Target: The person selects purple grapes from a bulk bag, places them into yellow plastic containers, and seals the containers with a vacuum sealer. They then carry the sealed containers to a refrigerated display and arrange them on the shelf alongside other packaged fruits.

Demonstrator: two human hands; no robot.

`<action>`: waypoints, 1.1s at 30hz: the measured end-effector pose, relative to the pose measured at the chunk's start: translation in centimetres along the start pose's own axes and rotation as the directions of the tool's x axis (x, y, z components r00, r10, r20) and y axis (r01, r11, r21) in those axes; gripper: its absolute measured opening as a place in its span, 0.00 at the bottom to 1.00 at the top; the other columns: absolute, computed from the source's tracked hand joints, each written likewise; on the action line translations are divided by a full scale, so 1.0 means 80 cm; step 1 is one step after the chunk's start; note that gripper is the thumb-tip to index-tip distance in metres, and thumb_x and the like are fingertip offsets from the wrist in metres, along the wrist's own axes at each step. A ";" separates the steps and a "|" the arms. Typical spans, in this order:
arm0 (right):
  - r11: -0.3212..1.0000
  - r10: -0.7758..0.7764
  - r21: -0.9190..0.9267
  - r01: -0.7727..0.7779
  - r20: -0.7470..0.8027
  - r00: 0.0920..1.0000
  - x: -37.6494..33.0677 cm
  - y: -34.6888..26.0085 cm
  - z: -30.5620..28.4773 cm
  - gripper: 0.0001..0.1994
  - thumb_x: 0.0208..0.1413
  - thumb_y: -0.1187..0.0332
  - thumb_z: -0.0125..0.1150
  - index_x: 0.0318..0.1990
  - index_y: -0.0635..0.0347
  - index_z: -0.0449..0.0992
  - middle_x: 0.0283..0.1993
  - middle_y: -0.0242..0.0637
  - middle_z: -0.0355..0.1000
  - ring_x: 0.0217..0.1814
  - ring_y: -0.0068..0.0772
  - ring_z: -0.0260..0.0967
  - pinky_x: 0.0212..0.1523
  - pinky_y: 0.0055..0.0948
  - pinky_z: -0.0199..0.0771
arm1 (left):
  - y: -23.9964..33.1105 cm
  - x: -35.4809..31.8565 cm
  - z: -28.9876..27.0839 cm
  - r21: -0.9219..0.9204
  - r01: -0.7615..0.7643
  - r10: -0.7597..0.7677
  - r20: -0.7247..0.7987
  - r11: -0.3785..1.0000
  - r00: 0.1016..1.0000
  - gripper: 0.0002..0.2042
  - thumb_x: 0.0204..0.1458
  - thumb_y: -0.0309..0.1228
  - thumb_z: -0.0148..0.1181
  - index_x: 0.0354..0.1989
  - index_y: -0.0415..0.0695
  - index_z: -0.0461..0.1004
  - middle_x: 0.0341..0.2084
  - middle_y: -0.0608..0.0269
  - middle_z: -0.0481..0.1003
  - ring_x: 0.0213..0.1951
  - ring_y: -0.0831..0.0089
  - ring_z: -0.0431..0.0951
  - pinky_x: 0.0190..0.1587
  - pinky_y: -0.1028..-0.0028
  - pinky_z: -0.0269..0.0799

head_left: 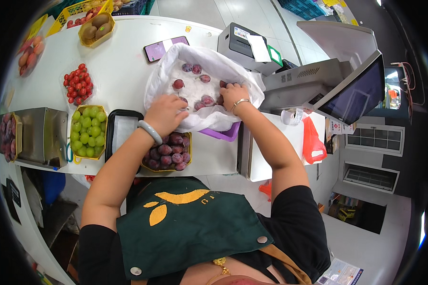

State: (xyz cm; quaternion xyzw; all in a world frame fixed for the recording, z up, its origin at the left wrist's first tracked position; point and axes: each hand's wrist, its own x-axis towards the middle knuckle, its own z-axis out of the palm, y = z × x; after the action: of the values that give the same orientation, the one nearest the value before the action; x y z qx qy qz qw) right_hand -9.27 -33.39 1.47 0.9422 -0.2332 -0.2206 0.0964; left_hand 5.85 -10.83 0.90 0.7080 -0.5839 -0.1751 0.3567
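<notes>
Now both hands working in white bag holding plums. Left hand curling at near rim, grip unclear; right hand nearer, fingers pinching plum at right edge.

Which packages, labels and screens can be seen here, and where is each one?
White plastic bag of dark plums: centre, both hands in it.
Yellow plastic trays: left, green grapes; another nearer, plums.
Dark tilted screen: right.
Grey label printer: behind the bag.
Phone: lit, flat.
</notes>
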 end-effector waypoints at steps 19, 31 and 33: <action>0.899 -0.164 0.384 0.211 -0.150 0.975 -0.025 -0.016 0.027 0.13 0.49 0.60 0.62 0.44 0.48 0.77 0.42 0.38 0.73 0.47 0.44 0.70 0.44 0.41 0.73 | 0.028 0.078 0.090 0.531 -0.025 -0.199 0.361 0.847 0.911 0.11 0.46 0.37 0.63 0.39 0.51 0.79 0.40 0.66 0.77 0.48 0.65 0.72 0.47 0.64 0.69; 0.896 0.016 0.444 0.018 -0.073 0.997 -0.018 -0.020 0.031 0.20 0.51 0.64 0.61 0.52 0.46 0.65 0.46 0.44 0.69 0.42 0.45 0.74 0.43 0.42 0.74 | 0.028 0.086 0.066 0.535 -0.078 -0.158 0.380 0.841 0.912 0.15 0.44 0.35 0.63 0.42 0.48 0.76 0.40 0.60 0.76 0.47 0.61 0.73 0.46 0.62 0.70; 0.659 0.061 0.737 0.149 -0.249 0.967 -0.009 -0.004 0.025 0.20 0.54 0.65 0.58 0.54 0.48 0.64 0.46 0.46 0.70 0.41 0.46 0.74 0.43 0.41 0.74 | 0.028 0.080 0.042 0.261 0.115 -0.182 0.253 0.959 0.950 0.16 0.43 0.33 0.64 0.42 0.47 0.75 0.39 0.58 0.75 0.45 0.59 0.74 0.47 0.61 0.70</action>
State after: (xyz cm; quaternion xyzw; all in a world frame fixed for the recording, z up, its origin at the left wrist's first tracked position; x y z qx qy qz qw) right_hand -10.65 -32.94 -0.10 0.9232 -0.2661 0.0145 -0.2769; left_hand 3.72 -18.11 1.25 0.7573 -0.5893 -0.2255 0.1688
